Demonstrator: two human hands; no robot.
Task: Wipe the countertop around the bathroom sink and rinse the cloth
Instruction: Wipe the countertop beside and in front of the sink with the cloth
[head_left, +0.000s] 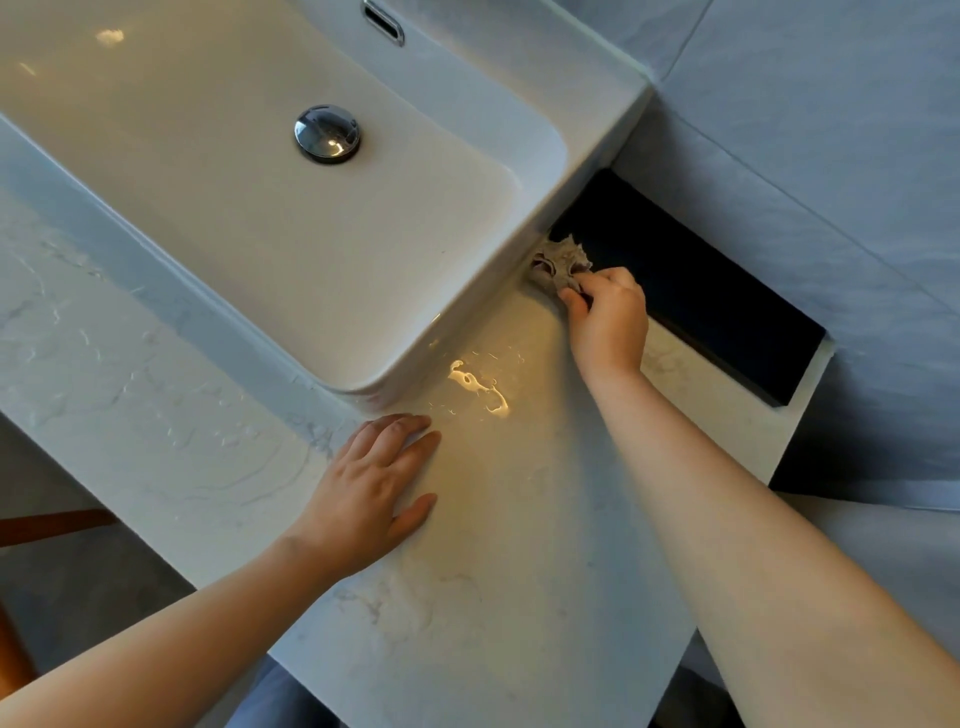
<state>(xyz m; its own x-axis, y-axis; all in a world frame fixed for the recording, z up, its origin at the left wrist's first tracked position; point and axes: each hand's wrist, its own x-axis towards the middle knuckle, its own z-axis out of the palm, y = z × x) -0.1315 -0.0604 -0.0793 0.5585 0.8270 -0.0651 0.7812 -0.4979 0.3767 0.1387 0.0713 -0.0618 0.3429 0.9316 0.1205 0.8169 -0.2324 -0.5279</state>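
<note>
A white rectangular sink sits on a pale marble countertop. My right hand grips a small bunched grey-beige cloth and holds it against the counter at the sink's far right corner, beside a dark recess. My left hand rests flat on the counter, fingers straight, just in front of the sink's near right corner. A wet patch glistens on the counter between the two hands.
A chrome drain plug sits in the basin and an overflow slot is at its back wall. A dark recess opens in the tiled wall to the right. Orange wood shows below the counter's left edge.
</note>
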